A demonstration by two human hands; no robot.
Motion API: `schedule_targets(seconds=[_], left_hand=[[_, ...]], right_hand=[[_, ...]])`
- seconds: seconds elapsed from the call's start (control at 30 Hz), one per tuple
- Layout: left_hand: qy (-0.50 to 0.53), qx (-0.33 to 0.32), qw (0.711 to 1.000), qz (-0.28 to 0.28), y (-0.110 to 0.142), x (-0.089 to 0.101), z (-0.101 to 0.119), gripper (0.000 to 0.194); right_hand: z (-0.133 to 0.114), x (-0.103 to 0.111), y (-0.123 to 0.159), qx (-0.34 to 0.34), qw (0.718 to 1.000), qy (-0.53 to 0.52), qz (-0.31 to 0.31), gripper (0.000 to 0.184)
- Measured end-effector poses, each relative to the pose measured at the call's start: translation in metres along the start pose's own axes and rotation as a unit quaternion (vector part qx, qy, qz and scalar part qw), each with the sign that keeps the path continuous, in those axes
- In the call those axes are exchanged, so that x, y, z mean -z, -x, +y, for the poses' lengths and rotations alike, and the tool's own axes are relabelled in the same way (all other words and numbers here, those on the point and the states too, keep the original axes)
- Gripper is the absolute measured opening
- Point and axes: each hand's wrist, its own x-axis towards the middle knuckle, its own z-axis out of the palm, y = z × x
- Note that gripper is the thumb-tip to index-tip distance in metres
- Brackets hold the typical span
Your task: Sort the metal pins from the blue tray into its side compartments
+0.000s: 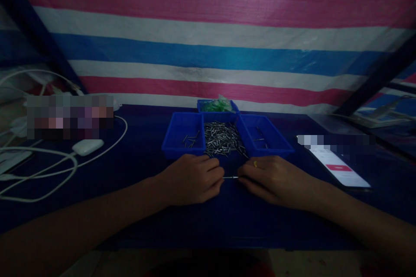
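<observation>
Evidently everything turns on the pin [230, 177], which lies level across the frame, just right of centre and a little below mid-height, its long axis running from one hand to the other. The left hand [195, 179] has its fingers curled and pinched on the pin's left end; the right hand [273, 181] grips the right end in the same way, so neither is nearer. Only a short bright length shows in the narrow gap between them; both ends are hidden, and I cannot tell whether it is one piece or two meeting end to end.

Just above the hands in the frame, a pile [222, 138] of similar pins sits between the left tray [186, 119] and the right tray [271, 132], each with a few loose pieces inside. Bare table [224, 227] shows below the hands.
</observation>
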Motion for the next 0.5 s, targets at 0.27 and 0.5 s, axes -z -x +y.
schedule_targets(seconds=[0.27, 0.5], left_hand=[[-0.006, -0.063, 0.995, 0.076, 0.0005, 0.0033, -0.0004, 0.019], [-0.010, -0.073, 0.990, 0.118, 0.0006, 0.0006, 0.0023, 0.018]], right_hand=[[-0.0036, 0.0015, -0.0005, 0.013, 0.999, -0.049, 0.012, 0.021], [-0.0044, 0.0003, -0.0006, -0.013, 0.991, -0.133, -0.015, 0.019]])
